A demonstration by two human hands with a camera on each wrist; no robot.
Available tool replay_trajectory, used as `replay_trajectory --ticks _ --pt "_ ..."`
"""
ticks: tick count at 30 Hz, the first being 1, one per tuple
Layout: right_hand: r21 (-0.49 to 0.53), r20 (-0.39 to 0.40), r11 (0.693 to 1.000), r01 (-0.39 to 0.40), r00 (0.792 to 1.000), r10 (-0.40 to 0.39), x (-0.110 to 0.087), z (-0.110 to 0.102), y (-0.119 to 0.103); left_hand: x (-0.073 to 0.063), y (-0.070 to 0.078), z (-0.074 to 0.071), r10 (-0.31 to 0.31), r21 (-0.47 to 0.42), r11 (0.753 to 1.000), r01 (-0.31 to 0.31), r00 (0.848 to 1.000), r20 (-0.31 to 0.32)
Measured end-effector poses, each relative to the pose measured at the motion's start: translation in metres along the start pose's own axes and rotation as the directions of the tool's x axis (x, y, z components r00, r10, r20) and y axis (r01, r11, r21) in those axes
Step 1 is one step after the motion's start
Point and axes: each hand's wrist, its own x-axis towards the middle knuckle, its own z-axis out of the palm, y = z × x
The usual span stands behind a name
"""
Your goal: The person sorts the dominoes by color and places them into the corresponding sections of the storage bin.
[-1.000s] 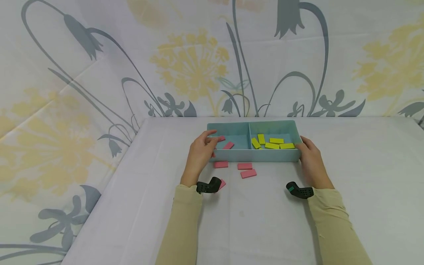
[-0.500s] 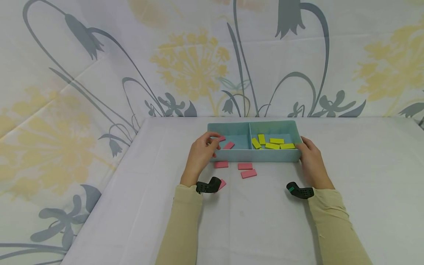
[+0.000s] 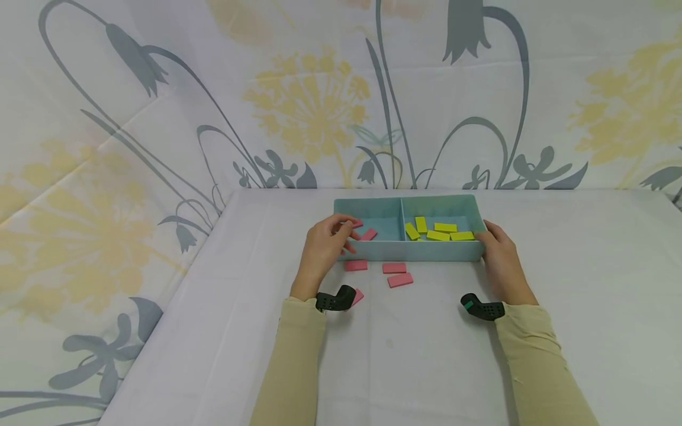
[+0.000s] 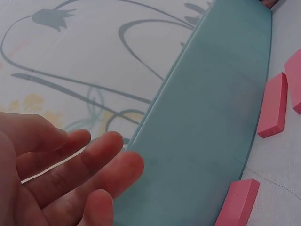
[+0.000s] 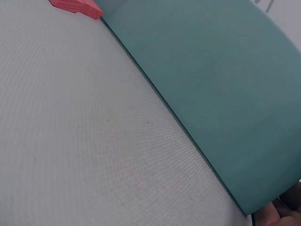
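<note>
A pale teal two-compartment box [image 3: 415,251] lies across the table. My left hand [image 3: 322,244] hovers at its left end, fingers loosely bent; the left wrist view shows the fingers [image 4: 77,172] apart and nothing between them. Two pink blocks, one a flat tile [image 3: 369,235], are visible in the left compartment, partly behind that hand. Yellow blocks [image 3: 438,235], several of them, lie in the right compartment. At the box's right end my right hand [image 3: 501,257] grips the wall, thumb by the rim; in the right wrist view its fingertips [image 5: 282,214] curl at the lower corner.
In front of the box lie several pink blocks on the white tablecloth, among them one near the middle [image 3: 400,280] and one by the left wrist band [image 3: 357,297]. A flower-patterned curtain [image 3: 314,106] rises behind the table's far edge [image 3: 277,189].
The fingers of my left hand have drawn in, then spread slightly again at the box's left end. The right hand, the box and the blocks stay in place.
</note>
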Motion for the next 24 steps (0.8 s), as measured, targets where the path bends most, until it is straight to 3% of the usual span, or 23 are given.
replay_trajectory --ticks 4,10,15,24 --pt "-0.002 -0.002 1.000 0.000 1.000 0.000 0.0004 -0.0002 0.0011 -0.0006 0.0004 0.0012 0.007 -0.031 0.999 -0.007 1.000 0.013" --pt "-0.004 0.002 1.000 0.006 1.000 -0.006 0.0007 -0.0001 0.0010 -0.0001 0.0013 0.0035 0.047 0.017 0.999 -0.048 0.998 0.045" --pt "-0.013 0.003 1.000 0.006 1.000 -0.006 -0.0004 0.0003 0.0004 0.0004 -0.0001 0.0048 0.034 0.013 0.999 -0.035 0.998 0.059" --pt "-0.036 -0.010 0.999 0.010 1.000 -0.011 -0.0011 0.0010 -0.0010 -0.0016 0.0057 0.0089 0.027 0.031 0.999 -0.033 0.987 0.158"
